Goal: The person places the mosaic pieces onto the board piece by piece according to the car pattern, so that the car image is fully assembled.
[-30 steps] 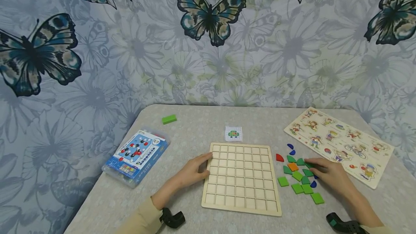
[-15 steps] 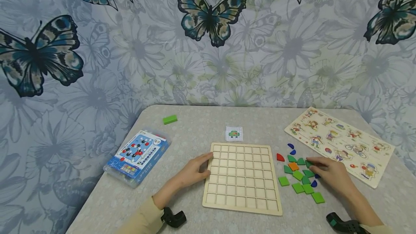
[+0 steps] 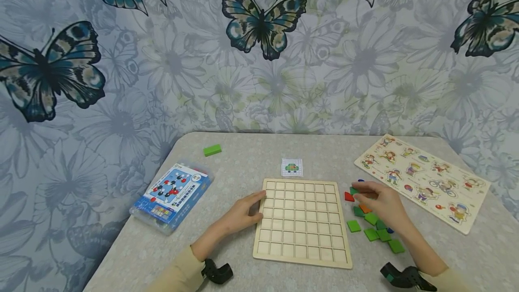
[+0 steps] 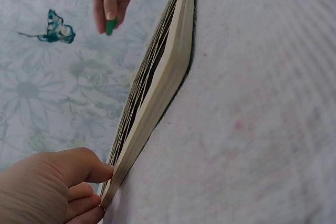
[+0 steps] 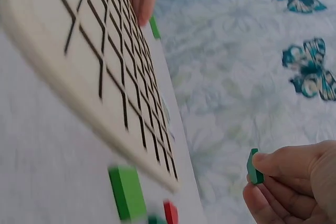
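In the head view, my left hand rests against the left edge of a wooden grid board, thumb and fingers touching the rim. Close up, the left wrist view shows that thumb and those fingertips at the board's edge. My right hand is over the loose pieces right of the board. It pinches a small dark green piece between thumb and fingers; its full outline is partly covered. Below that hand lie light green squares, a red piece and a partly hidden orange piece.
Behind the board lies a small pattern card. A picture board is at the right. On the left are a blue-labelled plastic box and a green block. A butterfly-patterned wall covering stands behind the table.
My right hand has moved left and slightly up, carrying a dark green piece from the right side of the scattered pieces. The left hand has stayed at the board's edge.
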A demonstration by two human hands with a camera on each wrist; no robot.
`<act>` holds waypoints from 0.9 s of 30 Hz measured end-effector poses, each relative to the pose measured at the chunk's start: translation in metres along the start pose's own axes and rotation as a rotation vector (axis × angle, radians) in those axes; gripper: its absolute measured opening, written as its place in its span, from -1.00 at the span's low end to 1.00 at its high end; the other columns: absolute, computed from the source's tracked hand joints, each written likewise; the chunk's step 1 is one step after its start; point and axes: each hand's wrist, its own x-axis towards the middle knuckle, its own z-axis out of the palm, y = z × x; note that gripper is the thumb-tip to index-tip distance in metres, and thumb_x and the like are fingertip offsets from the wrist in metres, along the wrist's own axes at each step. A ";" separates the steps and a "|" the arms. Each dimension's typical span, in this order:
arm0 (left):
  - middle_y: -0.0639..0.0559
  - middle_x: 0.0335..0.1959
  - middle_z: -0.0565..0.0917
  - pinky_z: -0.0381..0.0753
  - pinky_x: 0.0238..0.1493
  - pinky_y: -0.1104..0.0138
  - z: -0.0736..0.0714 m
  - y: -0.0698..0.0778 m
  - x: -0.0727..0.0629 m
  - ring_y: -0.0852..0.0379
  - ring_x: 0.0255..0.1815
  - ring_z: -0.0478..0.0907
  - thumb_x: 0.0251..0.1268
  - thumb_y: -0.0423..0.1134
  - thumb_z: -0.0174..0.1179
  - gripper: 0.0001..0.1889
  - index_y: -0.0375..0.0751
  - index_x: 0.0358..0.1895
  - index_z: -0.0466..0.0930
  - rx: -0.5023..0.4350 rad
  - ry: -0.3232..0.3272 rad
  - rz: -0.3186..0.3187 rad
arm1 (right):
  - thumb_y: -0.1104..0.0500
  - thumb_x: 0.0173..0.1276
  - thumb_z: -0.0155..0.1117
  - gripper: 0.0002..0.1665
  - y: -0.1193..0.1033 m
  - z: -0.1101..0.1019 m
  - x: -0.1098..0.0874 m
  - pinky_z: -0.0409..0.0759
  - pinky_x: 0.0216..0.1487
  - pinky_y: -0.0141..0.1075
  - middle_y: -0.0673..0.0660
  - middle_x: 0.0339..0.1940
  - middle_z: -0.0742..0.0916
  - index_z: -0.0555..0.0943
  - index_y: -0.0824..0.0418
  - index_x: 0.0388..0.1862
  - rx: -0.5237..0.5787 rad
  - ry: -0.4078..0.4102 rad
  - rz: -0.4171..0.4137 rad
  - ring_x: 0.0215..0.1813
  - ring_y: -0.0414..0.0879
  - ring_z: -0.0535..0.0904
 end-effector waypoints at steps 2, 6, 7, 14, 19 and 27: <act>-0.20 0.40 0.24 0.19 0.32 0.02 0.001 0.000 0.000 -0.09 0.40 0.14 0.28 -0.29 0.15 -0.34 -0.36 0.41 0.16 -0.001 -0.002 0.001 | 0.19 0.26 0.33 -0.65 -0.006 0.013 0.003 0.61 -0.36 -0.35 0.16 -0.16 0.71 0.63 0.27 0.01 0.019 -0.008 -0.011 -0.22 -0.22 0.64; -0.19 0.40 0.24 0.19 0.32 0.03 0.002 -0.001 0.000 -0.08 0.40 0.14 0.28 -0.30 0.15 -0.34 -0.36 0.41 0.15 0.001 -0.005 0.000 | 0.21 0.23 0.35 -0.64 -0.017 0.038 0.009 0.61 -0.25 -0.36 0.15 -0.16 0.71 0.63 0.31 0.00 0.071 -0.032 -0.006 -0.21 -0.10 0.66; -0.19 0.40 0.24 0.19 0.32 0.03 0.002 -0.001 0.000 -0.08 0.40 0.14 0.28 -0.30 0.15 -0.35 -0.36 0.41 0.16 0.002 -0.006 0.000 | 0.22 0.22 0.36 -0.64 -0.019 0.044 0.010 0.61 -0.24 -0.37 0.14 -0.17 0.72 0.64 0.31 0.00 0.077 -0.037 -0.006 -0.21 -0.08 0.66; -0.20 0.40 0.23 0.18 0.32 0.02 0.002 0.000 0.001 -0.09 0.41 0.13 0.28 -0.30 0.15 -0.34 -0.36 0.42 0.15 -0.007 -0.003 -0.002 | 0.31 0.14 0.40 -0.67 -0.028 0.080 0.016 0.62 -0.22 -0.33 0.14 -0.21 0.73 0.66 0.34 -0.07 0.101 -0.062 -0.024 -0.24 -0.06 0.66; -0.20 0.40 0.23 0.19 0.32 0.01 0.000 0.001 0.000 -0.10 0.41 0.13 0.28 -0.31 0.15 -0.34 -0.36 0.42 0.15 -0.007 0.000 0.003 | 0.34 0.09 0.44 -0.69 -0.024 0.097 0.017 0.61 -0.24 -0.36 0.08 -0.24 0.74 0.69 0.30 -0.13 0.082 -0.056 -0.018 -0.28 -0.13 0.65; -0.22 0.40 0.23 0.18 0.33 0.03 0.000 0.002 0.000 -0.09 0.41 0.13 0.26 -0.32 0.15 -0.34 -0.38 0.41 0.16 0.001 0.000 -0.002 | 0.35 0.06 0.45 -0.69 -0.010 0.108 0.014 0.60 -0.29 -0.35 0.03 -0.28 0.73 0.71 0.24 -0.16 0.031 -0.043 -0.103 -0.30 -0.17 0.62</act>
